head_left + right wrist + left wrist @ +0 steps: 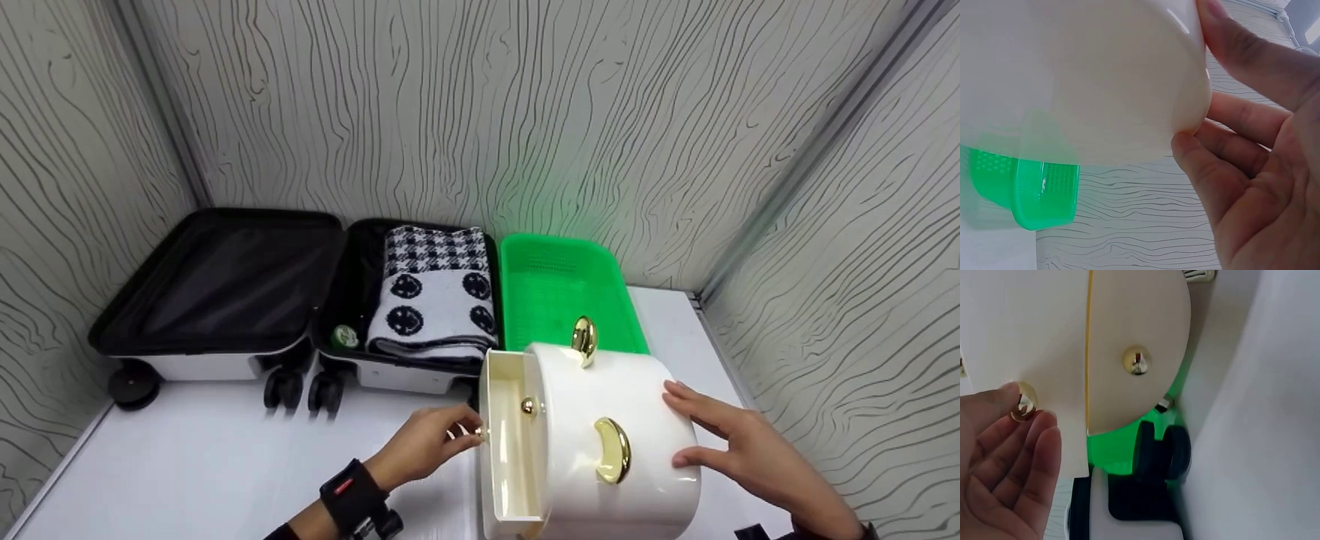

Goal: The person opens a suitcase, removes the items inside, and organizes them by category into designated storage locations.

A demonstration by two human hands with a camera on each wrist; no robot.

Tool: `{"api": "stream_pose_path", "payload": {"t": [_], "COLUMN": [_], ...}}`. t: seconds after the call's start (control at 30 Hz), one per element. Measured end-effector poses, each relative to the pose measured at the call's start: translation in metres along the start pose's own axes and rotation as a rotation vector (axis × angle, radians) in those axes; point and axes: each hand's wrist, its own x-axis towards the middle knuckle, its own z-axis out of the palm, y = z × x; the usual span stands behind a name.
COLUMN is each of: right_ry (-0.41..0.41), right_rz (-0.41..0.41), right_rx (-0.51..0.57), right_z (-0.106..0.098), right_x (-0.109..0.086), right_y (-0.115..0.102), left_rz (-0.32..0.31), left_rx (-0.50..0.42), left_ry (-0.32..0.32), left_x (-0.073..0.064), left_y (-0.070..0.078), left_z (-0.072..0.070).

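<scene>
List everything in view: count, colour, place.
Drawer box: 1, white, table's near right
Drawer: 1, cream, extending left
Knobs: at least 2, gold, box's left end
Curved handles: 2, gold, on box
Suitcase: 1, black and white, back left
Folded cloth: 1, black and white, in suitcase
Round item: 1, green and white, beside cloth
Basket: 1, green, behind box
Table: 1, white, underneath
Walls: 3, pale patterned, around
Left wristband: 1, black
Left grip: 1, pinching knob
Right grip: 1, touching box

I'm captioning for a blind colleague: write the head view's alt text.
A person's left hand pinches the knob of an open drawer in a white box; the right hand touches the box's other end. Behind, a green basket stands beside an open suitcase holding a folded patterned cloth.
</scene>
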Motion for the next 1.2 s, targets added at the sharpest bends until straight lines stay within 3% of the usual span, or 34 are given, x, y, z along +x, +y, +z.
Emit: {"api": "stream_pose_path", "payload": {"t": [0.37, 0.53, 0.73, 0.9, 1.03, 1.2], "right_ry": [0.0, 0.003, 0.016, 0.024, 0.017, -0.002], "right_rz": [0.022, 0.037, 0.034, 0.031, 0.039, 0.044], "right_rx": [-0.008, -0.005, -0.027, -0.052, -0.056, -0.031], "right_z": [-0.004, -0.007, -0.009, -0.009, -0.009, -0.008], "right_x": [-0.002, -0.004, -0.004, -0.004, -0.004, -0.004], "right_y": [-0.002, -0.003, -0.004, -0.004, -0.004, -0.002], "left_rz": [0.008, 0.036, 0.034, 0.014, -0.059, -0.196], "left_rx": [0.025, 0.086, 0.207, 0.34, 0.418, 0.554], "left_ry": [-0.063, -0.09, -0.055, 0.027, 0.085, 0.055], "left_x": [0.004, 0.01, 0.02, 0.034, 0.047, 0.063], "left_y": [-0.001, -0.002, -0.01, -0.021, -0.033, -0.052], "left_z": [-0.012, -0.024, -0.058, -0.092, -0.116, -0.141]}}
